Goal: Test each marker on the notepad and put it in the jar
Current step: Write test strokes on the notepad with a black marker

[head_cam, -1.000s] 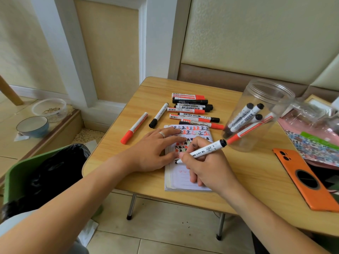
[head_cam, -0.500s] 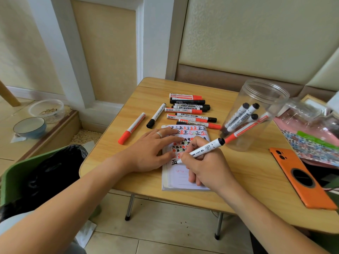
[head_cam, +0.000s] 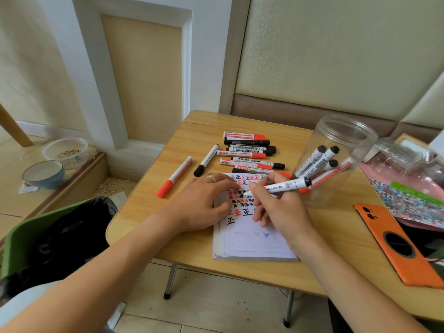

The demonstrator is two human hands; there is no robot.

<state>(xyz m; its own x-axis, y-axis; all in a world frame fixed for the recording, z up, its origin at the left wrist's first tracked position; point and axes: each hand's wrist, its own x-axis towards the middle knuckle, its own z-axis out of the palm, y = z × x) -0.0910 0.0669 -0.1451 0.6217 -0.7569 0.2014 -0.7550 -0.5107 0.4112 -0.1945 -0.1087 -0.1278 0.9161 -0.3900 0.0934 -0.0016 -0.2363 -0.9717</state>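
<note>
small wooden table (head_cam: 153,212) against a cream wall, notepad (head_cam: 254,243) near its front edge, covered in red and black test marks. left hand (head_cam: 201,205) flat on the page, fingers straight; right hand (head_cam: 281,210) curled round a white marker (head_cam: 283,187), tip seemingly on the paper. clear jar (head_cam: 336,162) just right of the notepad with several markers inside, loose markers (head_cam: 247,152) behind, orange phone (head_cam: 396,246) at right.

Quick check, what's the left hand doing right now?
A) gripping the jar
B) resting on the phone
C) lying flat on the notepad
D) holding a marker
C: the left hand lies flat, fingers straight, on the notepad, while the right hand holds the marker.
</note>
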